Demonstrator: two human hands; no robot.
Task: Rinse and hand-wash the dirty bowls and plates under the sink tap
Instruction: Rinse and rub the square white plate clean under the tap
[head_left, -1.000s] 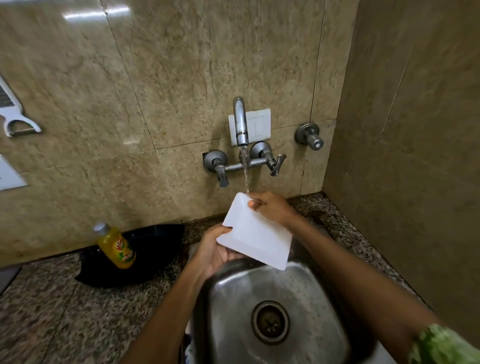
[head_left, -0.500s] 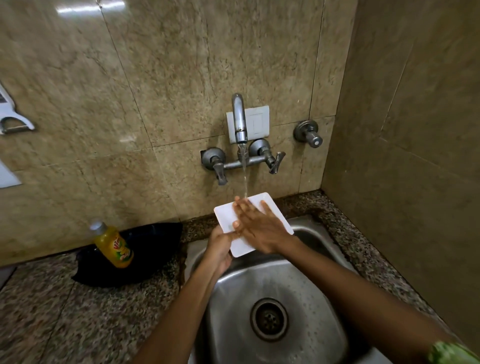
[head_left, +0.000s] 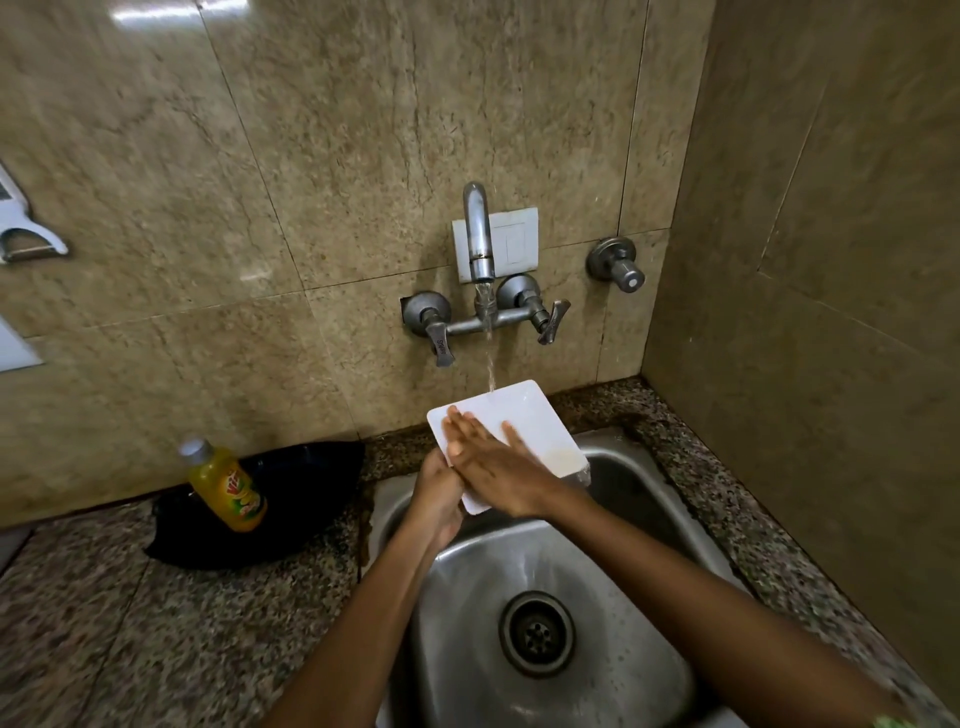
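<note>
Centrally, the white square plate (head_left: 524, 423) was gripped at its near-left edge by the left hand (head_left: 435, 493); the right hand (head_left: 496, 465) was pressed flat, fingers spread, under the tap (head_left: 479, 234) stream.

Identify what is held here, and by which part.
The left hand grips the white square plate at its near-left edge; the right hand lies flat on top.

yellow bottle (head_left: 228, 488) against black bag (head_left: 306, 499), wall peeler (head_left: 28, 234)
</note>
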